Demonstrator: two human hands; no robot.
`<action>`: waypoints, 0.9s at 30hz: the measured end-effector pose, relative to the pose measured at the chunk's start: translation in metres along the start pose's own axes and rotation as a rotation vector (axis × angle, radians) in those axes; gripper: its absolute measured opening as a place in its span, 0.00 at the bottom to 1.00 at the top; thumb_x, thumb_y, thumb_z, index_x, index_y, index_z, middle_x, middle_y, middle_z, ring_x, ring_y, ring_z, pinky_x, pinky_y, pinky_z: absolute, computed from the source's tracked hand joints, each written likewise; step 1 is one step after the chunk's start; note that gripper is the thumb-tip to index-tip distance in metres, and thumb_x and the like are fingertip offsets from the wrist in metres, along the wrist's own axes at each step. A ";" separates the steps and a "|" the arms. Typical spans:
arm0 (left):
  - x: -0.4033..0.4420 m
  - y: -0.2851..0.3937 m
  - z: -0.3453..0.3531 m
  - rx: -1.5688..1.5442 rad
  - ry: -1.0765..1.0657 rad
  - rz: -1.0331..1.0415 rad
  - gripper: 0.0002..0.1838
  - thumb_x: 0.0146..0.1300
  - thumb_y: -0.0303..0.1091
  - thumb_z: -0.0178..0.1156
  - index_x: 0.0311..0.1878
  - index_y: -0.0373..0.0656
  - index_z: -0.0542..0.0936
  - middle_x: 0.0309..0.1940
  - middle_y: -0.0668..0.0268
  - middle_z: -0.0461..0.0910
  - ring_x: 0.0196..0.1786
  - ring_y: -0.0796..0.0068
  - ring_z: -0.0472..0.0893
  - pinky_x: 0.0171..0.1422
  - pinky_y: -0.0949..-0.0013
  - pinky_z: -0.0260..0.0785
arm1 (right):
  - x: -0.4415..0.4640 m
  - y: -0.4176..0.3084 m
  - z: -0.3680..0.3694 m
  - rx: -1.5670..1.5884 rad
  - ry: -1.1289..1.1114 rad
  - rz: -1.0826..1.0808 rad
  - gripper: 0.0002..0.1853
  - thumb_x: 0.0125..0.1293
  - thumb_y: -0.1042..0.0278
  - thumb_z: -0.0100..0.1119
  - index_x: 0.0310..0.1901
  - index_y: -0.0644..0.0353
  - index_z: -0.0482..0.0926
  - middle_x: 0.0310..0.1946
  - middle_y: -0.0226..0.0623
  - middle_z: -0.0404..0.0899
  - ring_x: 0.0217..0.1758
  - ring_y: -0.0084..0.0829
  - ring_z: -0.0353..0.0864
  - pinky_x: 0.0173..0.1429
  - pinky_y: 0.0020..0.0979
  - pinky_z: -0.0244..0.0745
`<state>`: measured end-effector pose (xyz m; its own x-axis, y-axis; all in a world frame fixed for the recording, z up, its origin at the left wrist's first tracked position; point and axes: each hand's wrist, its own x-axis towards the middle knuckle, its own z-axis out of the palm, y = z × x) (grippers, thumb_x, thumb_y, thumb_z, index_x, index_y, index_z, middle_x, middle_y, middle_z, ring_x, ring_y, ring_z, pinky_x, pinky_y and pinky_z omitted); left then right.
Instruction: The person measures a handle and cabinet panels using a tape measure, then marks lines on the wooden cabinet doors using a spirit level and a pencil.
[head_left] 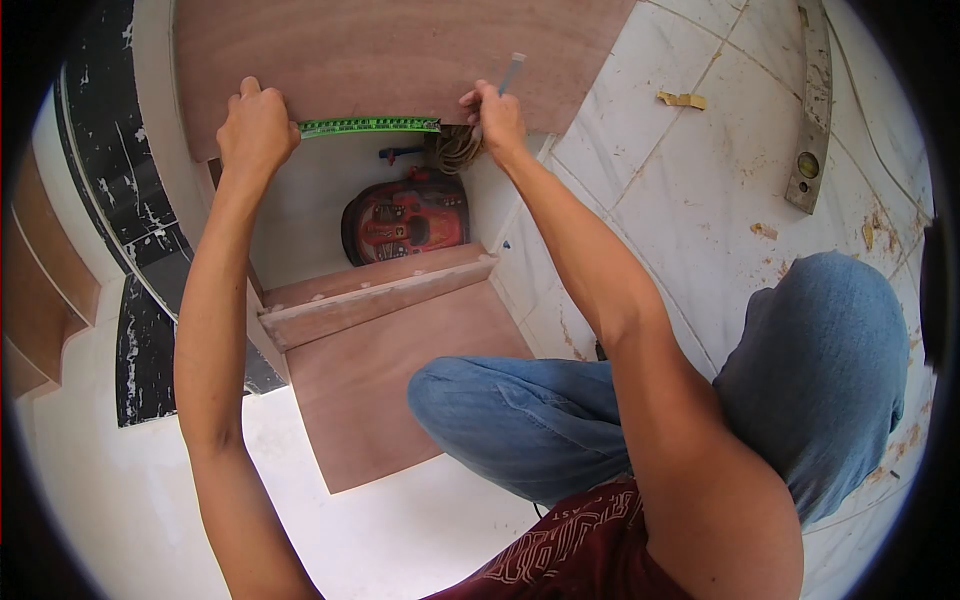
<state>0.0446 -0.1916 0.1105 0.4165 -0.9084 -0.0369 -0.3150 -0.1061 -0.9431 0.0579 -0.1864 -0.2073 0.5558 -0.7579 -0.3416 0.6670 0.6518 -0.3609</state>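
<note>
A green tape measure blade [370, 126] lies stretched along the front edge of a reddish-brown plywood board [400, 60]. At the blade's left end, my left hand [256, 125] is closed over the board's edge; the tape's case, if it is there, is hidden. Near the blade's right end, my right hand [495, 115] is closed around a thin pencil-like tool [512, 72] that points up and away. Below the board, a red and black object [410, 220] sits inside the opening, with a coil of brown rope [457, 150] beside it.
A second plywood panel [400, 385] lies in front of the opening, by my bent knee [500, 410]. On the tiled floor [640, 190] at the right are a metal spirit level [815, 120], a wood scrap [682, 100] and shavings. Black tiled strips stand at the left.
</note>
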 end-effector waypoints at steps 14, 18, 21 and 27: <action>0.000 -0.001 0.003 -0.009 0.039 0.001 0.09 0.55 0.26 0.65 0.40 0.36 0.87 0.50 0.54 0.75 0.54 0.49 0.79 0.51 0.49 0.80 | -0.011 -0.016 -0.006 0.315 -0.296 -0.037 0.10 0.68 0.69 0.60 0.41 0.68 0.83 0.34 0.39 0.86 0.33 0.26 0.85 0.36 0.26 0.81; -0.001 0.001 0.000 -0.020 0.031 0.001 0.09 0.55 0.26 0.65 0.40 0.36 0.87 0.49 0.54 0.75 0.53 0.49 0.79 0.51 0.48 0.81 | -0.016 -0.025 0.015 0.249 -0.352 -0.123 0.08 0.66 0.70 0.60 0.39 0.67 0.83 0.33 0.39 0.86 0.32 0.26 0.84 0.38 0.26 0.80; -0.001 -0.001 0.002 -0.021 0.041 0.011 0.09 0.54 0.26 0.65 0.39 0.36 0.87 0.49 0.54 0.75 0.52 0.49 0.80 0.50 0.48 0.81 | -0.018 -0.034 0.030 0.159 -0.399 -0.168 0.08 0.64 0.70 0.61 0.38 0.68 0.83 0.31 0.39 0.86 0.31 0.26 0.83 0.38 0.27 0.79; 0.000 -0.003 0.007 -0.025 0.066 0.025 0.08 0.54 0.26 0.66 0.37 0.35 0.86 0.48 0.55 0.76 0.52 0.49 0.80 0.49 0.48 0.80 | -0.013 -0.033 0.039 0.102 -0.461 -0.171 0.08 0.63 0.70 0.61 0.37 0.67 0.84 0.30 0.38 0.86 0.30 0.24 0.82 0.37 0.26 0.78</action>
<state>0.0518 -0.1879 0.1112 0.3515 -0.9354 -0.0382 -0.3464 -0.0921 -0.9336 0.0485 -0.1994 -0.1568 0.5805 -0.8018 0.1421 0.7998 0.5288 -0.2839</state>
